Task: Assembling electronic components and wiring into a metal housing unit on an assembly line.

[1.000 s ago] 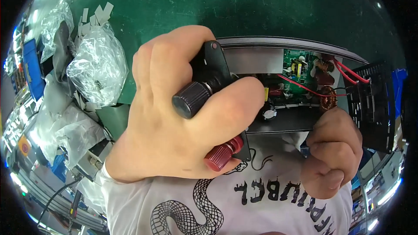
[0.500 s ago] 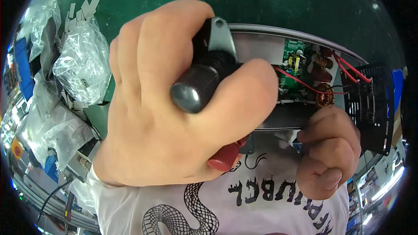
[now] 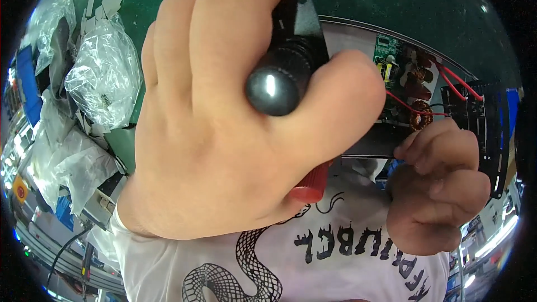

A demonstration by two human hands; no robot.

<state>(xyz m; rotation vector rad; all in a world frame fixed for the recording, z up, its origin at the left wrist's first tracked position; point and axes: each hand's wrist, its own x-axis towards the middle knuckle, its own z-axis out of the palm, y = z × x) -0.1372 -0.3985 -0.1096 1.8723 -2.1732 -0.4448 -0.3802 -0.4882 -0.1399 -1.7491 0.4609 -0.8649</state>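
Note:
My left hand (image 3: 212, 117) fills the middle, its fingers and thumb wrapped round an end plate (image 3: 306, 22) with a hole in its corner. A large black terminal knob (image 3: 274, 86) points up from this plate, between thumb and forefinger. Below the thumb a ribbed red terminal knob (image 3: 311, 182) shows in part. Behind the hand lies an open metal case (image 3: 347, 36) with a green circuit board (image 3: 387, 47) and copper coils (image 3: 420, 114); its left part is hidden. By the case's near right corner is my right hand (image 3: 439, 190), fingers curled in; what they hold, if anything, is hidden.
A black slotted panel (image 3: 485, 134) stands at the case's right end, red wires (image 3: 456, 85) leading to it. Clear plastic bags (image 3: 103, 78) and pale strips (image 3: 109, 3) lie at the left on the green table (image 3: 414, 0). A white shirt (image 3: 335, 229) shows below.
My left hand has moved up and to the right with the end plate and its knobs. The case has shifted slightly right. My right hand has moved right and turned, its fingers still curled.

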